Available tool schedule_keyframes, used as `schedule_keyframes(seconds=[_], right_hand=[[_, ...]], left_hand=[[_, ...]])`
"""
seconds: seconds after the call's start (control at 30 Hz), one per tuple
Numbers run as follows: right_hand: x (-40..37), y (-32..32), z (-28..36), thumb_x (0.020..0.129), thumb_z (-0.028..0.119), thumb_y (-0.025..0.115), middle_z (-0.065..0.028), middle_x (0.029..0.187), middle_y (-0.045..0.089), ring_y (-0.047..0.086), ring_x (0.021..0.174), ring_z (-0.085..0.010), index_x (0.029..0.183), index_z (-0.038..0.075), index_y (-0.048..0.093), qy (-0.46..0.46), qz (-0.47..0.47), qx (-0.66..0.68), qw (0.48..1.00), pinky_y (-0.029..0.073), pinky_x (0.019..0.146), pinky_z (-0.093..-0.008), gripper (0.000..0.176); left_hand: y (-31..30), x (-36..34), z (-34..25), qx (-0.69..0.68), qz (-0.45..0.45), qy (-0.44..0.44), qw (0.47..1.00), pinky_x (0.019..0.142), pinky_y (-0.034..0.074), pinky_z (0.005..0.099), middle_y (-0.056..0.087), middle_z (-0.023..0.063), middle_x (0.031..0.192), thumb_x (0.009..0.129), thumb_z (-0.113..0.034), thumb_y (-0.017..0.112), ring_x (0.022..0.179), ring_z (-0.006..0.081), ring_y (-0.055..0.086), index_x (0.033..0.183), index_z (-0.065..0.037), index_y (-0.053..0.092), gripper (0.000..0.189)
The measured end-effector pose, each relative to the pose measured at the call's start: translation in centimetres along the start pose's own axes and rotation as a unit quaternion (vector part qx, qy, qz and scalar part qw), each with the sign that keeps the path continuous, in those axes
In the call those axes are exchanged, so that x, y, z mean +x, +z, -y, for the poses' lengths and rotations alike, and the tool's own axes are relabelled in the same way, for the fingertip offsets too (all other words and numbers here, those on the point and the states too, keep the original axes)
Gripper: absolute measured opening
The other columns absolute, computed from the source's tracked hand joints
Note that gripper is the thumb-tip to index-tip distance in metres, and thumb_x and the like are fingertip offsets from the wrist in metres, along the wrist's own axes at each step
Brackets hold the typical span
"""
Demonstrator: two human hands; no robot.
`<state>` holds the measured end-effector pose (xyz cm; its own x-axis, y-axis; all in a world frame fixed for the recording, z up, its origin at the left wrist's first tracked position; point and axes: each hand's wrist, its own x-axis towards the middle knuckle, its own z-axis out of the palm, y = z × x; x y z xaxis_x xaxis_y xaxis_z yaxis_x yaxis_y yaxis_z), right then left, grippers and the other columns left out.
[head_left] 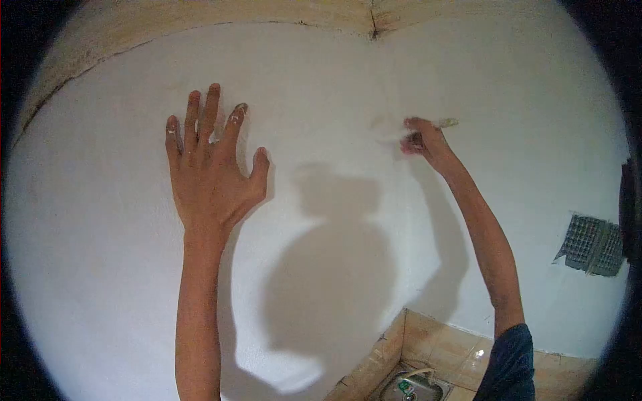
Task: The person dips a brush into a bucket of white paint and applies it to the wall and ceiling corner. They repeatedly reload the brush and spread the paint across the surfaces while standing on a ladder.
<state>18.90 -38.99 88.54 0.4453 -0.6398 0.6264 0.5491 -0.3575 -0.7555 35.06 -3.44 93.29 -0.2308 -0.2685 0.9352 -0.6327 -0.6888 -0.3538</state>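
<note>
My left hand (pixel 217 174) lies flat against the white wall (pixel 321 87) with its fingers spread and nothing in it. White smears mark several of its fingertips. Close to the wall corner, my right hand (pixel 423 142) is closed around what looks like a paintbrush. The yellowish handle end of the paintbrush (pixel 448 123) sticks out to the right of the fist. Blur and my fingers obscure its other end, which points left toward the wall.
Yellowish-brown trim (pixel 167 27) runs along the top of the wall. A dark grid-like vent (pixel 592 246) sits at right. Below are beige tiles (pixel 441 334) and a metal sink (pixel 424 389) with a green item in it. Shadows of my head and arms fall on the wall.
</note>
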Motion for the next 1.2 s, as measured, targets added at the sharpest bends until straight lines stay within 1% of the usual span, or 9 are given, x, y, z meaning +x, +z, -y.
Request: schedule_keyframes(seconds=[0.1,0.23,0.3,0.4,0.57,0.7,0.9,1.1,1.2], right_hand=[[-2.8,-1.6,0.1,0.089,0.028,0.055,-0.0101,0.076,0.057,0.058,0.061,-0.0185,0.097,0.002,0.054,0.078,-0.019,-0.109,0.991,0.054,0.064,-0.0329,0.028],[1.2,-3.9,-0.5,0.088,0.028,0.056,-0.0096,0.075,0.056,0.058,0.062,-0.0185,0.096,0.002,0.054,0.077,-0.04,-0.015,0.996,0.054,0.062,-0.0335,0.026],[4.8,-2.7,-0.5,0.089,0.026,0.056,-0.0097,0.072,0.055,0.058,0.061,-0.0195,0.093,0.002,0.054,0.017,-0.051,0.074,0.996,0.054,0.06,-0.0333,0.024],[7.4,-0.8,2.4,0.09,0.023,0.055,-0.0116,0.075,0.056,0.059,0.065,-0.0219,0.091,0.001,0.053,-0.021,-0.069,-0.012,0.997,0.055,0.064,-0.0333,0.022],[10.3,-0.6,4.4,0.09,0.021,0.055,-0.0151,0.084,0.056,0.06,0.076,-0.0246,0.094,-0.004,0.051,-0.141,-0.078,0.236,0.958,0.057,0.074,-0.0343,0.026],[8.2,-1.4,0.7,0.091,0.023,0.054,-0.0152,0.084,0.056,0.06,0.075,-0.0248,0.097,-0.003,0.05,-0.12,-0.074,0.247,0.959,0.056,0.072,-0.0336,0.027],[2.3,-3.7,-2.9,0.087,0.024,0.057,-0.0135,0.074,0.057,0.062,0.067,-0.0242,0.101,0.001,0.051,0.023,-0.123,0.111,0.986,0.056,0.067,-0.0351,0.027],[4.3,-6.8,-1.3,0.087,0.025,0.059,-0.0096,0.075,0.059,0.064,0.065,-0.0173,0.099,0.002,0.055,0.124,-0.063,-0.111,0.984,0.057,0.067,-0.0278,0.026],[9.9,-7.8,-1.7,0.089,0.019,0.055,-0.0148,0.085,0.058,0.062,0.07,-0.0213,0.099,0.0,0.053,-0.24,0.055,-0.248,0.937,0.058,0.071,-0.0325,0.022]], left_hand=[[0.2,0.0,0.0,0.009,0.007,-0.006,1.0,0.114,0.017,0.0486,0.032,0.0033,0.148,0.075,-0.034,0.061,0.138,0.0245,0.026,0.128,-0.02,0.052,0.056],[0.0,0.0,-0.1,0.003,0.011,-0.012,1.0,0.116,0.014,0.0469,0.03,0.0015,0.149,0.074,-0.041,0.056,0.14,0.0204,0.022,0.127,-0.021,0.055,0.056],[0.1,0.2,-0.1,-0.001,0.014,-0.014,1.0,0.115,0.014,0.047,0.031,0.0022,0.148,0.075,-0.04,0.056,0.139,0.0209,0.022,0.126,-0.021,0.056,0.055],[0.2,0.2,-0.3,0.009,0.006,-0.01,1.0,0.115,0.015,0.0473,0.032,0.0029,0.148,0.075,-0.039,0.056,0.139,0.0212,0.023,0.125,-0.021,0.056,0.054],[-0.6,-0.2,-0.3,0.025,0.002,-0.014,1.0,0.115,0.015,0.0472,0.032,0.002,0.148,0.074,-0.038,0.057,0.139,0.0212,0.024,0.125,-0.022,0.056,0.054],[0.2,0.1,-0.2,0.034,0.007,0.003,0.999,0.114,0.018,0.0486,0.032,0.0014,0.148,0.074,-0.033,0.063,0.138,0.0242,0.026,0.127,-0.021,0.053,0.056],[1.1,0.0,0.1,0.068,-0.009,0.008,0.998,0.116,0.015,0.0457,0.033,-0.0002,0.148,0.074,-0.038,0.059,0.138,0.0198,0.025,0.126,-0.023,0.055,0.055],[1.3,-0.2,0.7,0.058,-0.012,0.02,0.998,0.113,0.019,0.0481,0.032,0.0007,0.148,0.078,-0.033,0.062,0.138,0.0244,0.026,0.129,-0.022,0.051,0.053],[0.7,-0.5,0.5,0.074,0.003,0.014,0.997,0.113,0.019,0.0481,0.032,0.0006,0.148,0.078,-0.034,0.062,0.138,0.0243,0.027,0.129,-0.023,0.05,0.053]])
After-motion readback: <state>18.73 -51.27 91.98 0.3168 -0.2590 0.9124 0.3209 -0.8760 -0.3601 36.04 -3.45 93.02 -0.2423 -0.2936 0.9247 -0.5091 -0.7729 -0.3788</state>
